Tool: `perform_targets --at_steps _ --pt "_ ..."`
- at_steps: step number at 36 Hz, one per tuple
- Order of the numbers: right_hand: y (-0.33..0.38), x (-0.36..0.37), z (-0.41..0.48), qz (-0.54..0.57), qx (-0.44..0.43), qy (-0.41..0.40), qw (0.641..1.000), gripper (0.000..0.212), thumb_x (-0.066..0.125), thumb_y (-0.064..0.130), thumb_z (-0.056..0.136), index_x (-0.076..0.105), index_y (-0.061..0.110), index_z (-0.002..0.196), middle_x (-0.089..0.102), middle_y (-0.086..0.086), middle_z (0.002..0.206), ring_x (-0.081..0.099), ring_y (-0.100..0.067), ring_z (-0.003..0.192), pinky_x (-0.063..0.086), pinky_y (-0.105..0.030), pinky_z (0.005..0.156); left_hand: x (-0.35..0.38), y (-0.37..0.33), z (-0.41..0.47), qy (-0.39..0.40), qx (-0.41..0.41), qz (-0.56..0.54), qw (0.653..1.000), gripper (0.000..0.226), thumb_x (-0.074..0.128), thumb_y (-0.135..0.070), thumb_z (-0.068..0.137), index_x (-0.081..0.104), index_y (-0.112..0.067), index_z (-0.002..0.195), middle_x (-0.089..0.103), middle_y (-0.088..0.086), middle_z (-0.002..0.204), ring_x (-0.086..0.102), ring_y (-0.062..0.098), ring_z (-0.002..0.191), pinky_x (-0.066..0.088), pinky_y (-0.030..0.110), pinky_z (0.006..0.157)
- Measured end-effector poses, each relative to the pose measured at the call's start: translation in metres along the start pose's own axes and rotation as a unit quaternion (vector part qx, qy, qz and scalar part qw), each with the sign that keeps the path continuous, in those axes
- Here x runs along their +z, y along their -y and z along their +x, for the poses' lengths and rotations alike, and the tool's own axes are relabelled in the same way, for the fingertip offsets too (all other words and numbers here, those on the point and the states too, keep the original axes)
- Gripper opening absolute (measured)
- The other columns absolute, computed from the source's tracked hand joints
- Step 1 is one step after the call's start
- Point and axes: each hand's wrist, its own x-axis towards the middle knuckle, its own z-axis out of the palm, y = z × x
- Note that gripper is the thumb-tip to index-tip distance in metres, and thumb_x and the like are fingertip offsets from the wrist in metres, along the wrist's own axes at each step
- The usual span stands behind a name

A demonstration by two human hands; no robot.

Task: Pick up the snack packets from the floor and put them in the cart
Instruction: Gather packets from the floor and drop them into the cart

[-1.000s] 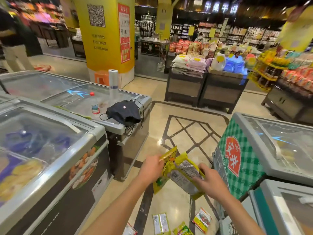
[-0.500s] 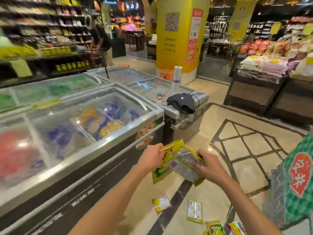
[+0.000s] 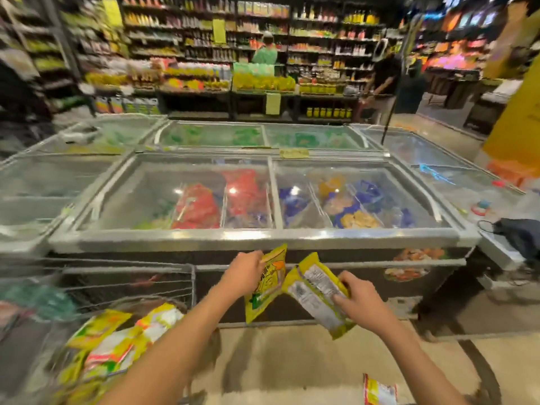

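Note:
My left hand (image 3: 244,274) grips a yellow snack packet (image 3: 267,287) by its top edge, and the packet hangs down. My right hand (image 3: 358,304) holds a second yellow packet (image 3: 314,290), turned so its label side faces me. Both hands are at chest height in front of a chest freezer. The wire cart (image 3: 128,271) stands at the lower left with several yellow and white packets (image 3: 117,343) lying in it. One more packet (image 3: 378,390) lies on the floor at the bottom right.
A long glass-topped chest freezer (image 3: 257,235) runs across straight ahead. A dark cap with a cord (image 3: 517,233) lies on the freezer at the right. Stocked shelves and people stand beyond. Beige floor (image 3: 292,361) shows below my arms.
My view has swung left from the aisle to face the freezer, and the cart has come into view. Both hands still hold their packets, which have drawn slightly apart.

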Motion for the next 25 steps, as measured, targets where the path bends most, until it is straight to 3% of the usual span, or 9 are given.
perform_targets --at_steps 4,8,11,15,17,19,22,25 --pt "0.057 0.042 0.033 0.006 -0.056 0.055 0.997 0.015 0.066 0.039 0.081 0.054 0.03 0.086 0.064 0.011 0.076 0.059 -0.002 0.069 0.045 -0.023 0.056 -0.034 0.082 -0.019 -0.035 -0.067 0.009 0.997 0.014 0.049 -0.021 0.098 0.055 -0.014 0.087 0.066 0.012 0.085 0.063 0.033 0.082 0.045 0.038 0.068" --pt "0.111 0.089 0.063 0.015 -0.087 0.101 0.991 0.027 0.062 0.045 0.077 0.057 0.027 0.096 0.066 0.007 0.084 0.062 -0.008 0.075 0.053 -0.034 0.07 -0.062 0.153 -0.042 -0.069 -0.108 0.021 0.992 0.018 0.05 -0.017 0.097 0.063 -0.004 0.097 0.069 0.021 0.098 0.062 0.039 0.096 0.042 0.04 0.076" --pt "0.146 0.13 0.081 0.028 -0.097 0.124 0.987 0.028 0.059 0.047 0.076 0.055 0.027 0.093 0.067 0.007 0.082 0.063 -0.01 0.074 0.054 -0.038 0.07 -0.077 0.202 -0.058 -0.077 -0.144 0.028 0.986 0.018 0.051 -0.019 0.096 0.064 -0.007 0.098 0.071 0.02 0.1 0.063 0.04 0.098 0.044 0.042 0.078" --pt "0.199 0.178 0.094 -0.003 -0.123 0.132 0.984 0.027 0.059 0.04 0.088 0.052 0.014 0.087 0.065 -0.004 0.079 0.06 -0.024 0.076 0.045 -0.039 0.067 -0.091 0.26 -0.073 -0.066 -0.208 0.023 0.976 0.016 0.052 -0.02 0.095 0.062 -0.007 0.093 0.07 0.02 0.097 0.064 0.038 0.096 0.046 0.042 0.078" --pt "0.223 0.2 0.099 -0.027 -0.125 0.151 0.98 0.029 0.055 0.04 0.091 0.051 0.011 0.09 0.065 -0.007 0.083 0.059 -0.026 0.08 0.042 -0.039 0.067 -0.093 0.286 -0.078 -0.054 -0.226 0.029 0.972 0.017 0.052 -0.019 0.095 0.064 -0.009 0.1 0.071 0.017 0.1 0.065 0.036 0.099 0.05 0.043 0.081" --pt "0.244 0.221 0.105 -0.045 -0.128 0.179 0.974 0.025 0.053 0.036 0.092 0.049 0.012 0.088 0.062 -0.006 0.082 0.057 -0.026 0.078 0.04 -0.038 0.063 -0.095 0.307 -0.084 -0.039 -0.246 0.036 0.968 0.023 0.048 -0.016 0.094 0.064 -0.011 0.11 0.071 0.015 0.104 0.066 0.034 0.095 0.053 0.041 0.079" --pt "0.271 0.25 0.111 -0.06 -0.127 0.218 0.966 0.015 0.047 0.027 0.092 0.044 0.014 0.084 0.056 -0.005 0.078 0.052 -0.026 0.076 0.033 -0.033 0.063 -0.095 0.331 -0.09 -0.025 -0.27 0.012 0.963 0.034 0.042 -0.01 0.095 0.061 -0.013 0.123 0.07 0.015 0.103 0.064 0.026 0.075 0.053 0.033 0.064" --pt "0.29 0.275 0.115 -0.058 -0.114 0.239 0.962 0.014 0.043 0.024 0.093 0.046 0.01 0.09 0.059 -0.01 0.086 0.056 -0.028 0.078 0.04 -0.038 0.066 -0.096 0.352 -0.094 -0.007 -0.288 0.01 0.958 0.024 0.041 -0.01 0.096 0.062 -0.009 0.107 0.067 0.011 0.092 0.065 0.026 0.075 0.053 0.036 0.062"
